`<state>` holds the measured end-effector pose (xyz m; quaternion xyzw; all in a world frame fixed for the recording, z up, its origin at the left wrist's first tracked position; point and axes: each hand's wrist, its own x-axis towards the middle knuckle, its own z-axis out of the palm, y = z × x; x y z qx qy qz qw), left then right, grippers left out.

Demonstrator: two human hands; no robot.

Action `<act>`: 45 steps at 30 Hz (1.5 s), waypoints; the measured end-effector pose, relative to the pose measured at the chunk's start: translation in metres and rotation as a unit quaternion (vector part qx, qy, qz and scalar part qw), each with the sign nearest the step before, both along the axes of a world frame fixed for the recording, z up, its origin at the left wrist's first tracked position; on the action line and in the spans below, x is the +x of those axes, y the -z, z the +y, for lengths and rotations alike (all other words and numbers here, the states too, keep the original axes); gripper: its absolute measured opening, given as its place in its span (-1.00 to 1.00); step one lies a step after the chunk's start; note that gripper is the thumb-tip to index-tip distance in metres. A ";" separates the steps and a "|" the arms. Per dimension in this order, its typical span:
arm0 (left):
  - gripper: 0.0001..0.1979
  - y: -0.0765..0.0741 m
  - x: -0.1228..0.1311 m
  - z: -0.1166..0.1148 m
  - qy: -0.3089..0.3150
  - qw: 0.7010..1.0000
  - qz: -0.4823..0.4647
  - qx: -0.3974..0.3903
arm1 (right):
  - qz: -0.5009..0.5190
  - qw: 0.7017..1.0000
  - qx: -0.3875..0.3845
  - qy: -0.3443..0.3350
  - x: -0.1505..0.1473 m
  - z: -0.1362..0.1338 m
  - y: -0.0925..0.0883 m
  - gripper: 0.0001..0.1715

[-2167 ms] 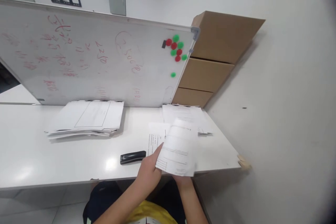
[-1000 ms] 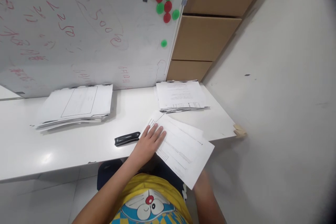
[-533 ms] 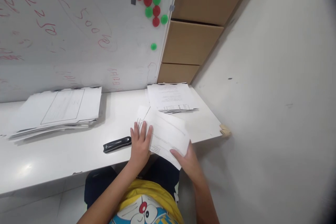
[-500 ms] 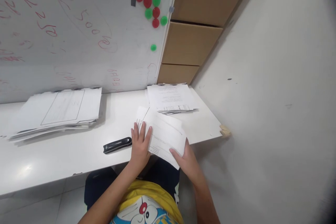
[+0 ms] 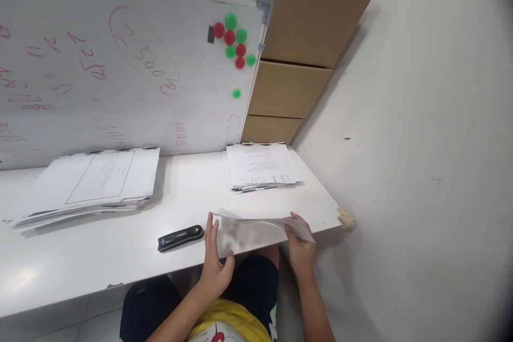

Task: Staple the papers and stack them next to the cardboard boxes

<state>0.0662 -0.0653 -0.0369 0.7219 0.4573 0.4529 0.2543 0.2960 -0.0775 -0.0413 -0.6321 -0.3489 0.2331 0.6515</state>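
Note:
My right hand (image 5: 301,248) pinches the right edge of a few white printed sheets (image 5: 256,227) and holds them almost level at the front edge of the white table (image 5: 100,256). My left hand (image 5: 215,259) rests against the sheets' left end with its fingers stretched out and its thumb tucked beneath the paper. A black stapler (image 5: 180,238) lies on the table just left of my left hand.
A small paper stack (image 5: 260,165) lies at the back right, a larger pile (image 5: 92,184) at the left. A whiteboard (image 5: 120,75) with red writing and red and green magnets (image 5: 234,45) leans behind. Stacked cardboard boxes (image 5: 304,59) fill the corner by the wall.
The sheets lay flat on the table under my left hand; now my right hand has lifted them nearly edge-on to the camera. The view has tilted up.

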 end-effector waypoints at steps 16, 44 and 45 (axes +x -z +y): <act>-0.77 -0.017 0.001 0.031 0.180 0.978 -0.052 -0.095 | -0.029 0.997 0.027 -0.070 0.013 -0.004 0.002 -0.75; -0.68 -0.005 -0.114 0.039 -0.041 0.913 0.387 0.123 | 0.175 0.946 -0.220 -0.161 -0.031 -0.040 0.009 -0.48; -0.66 -0.005 -0.114 0.038 -0.040 0.912 0.388 0.125 | 0.179 0.945 -0.219 -0.161 -0.031 -0.039 0.009 -0.47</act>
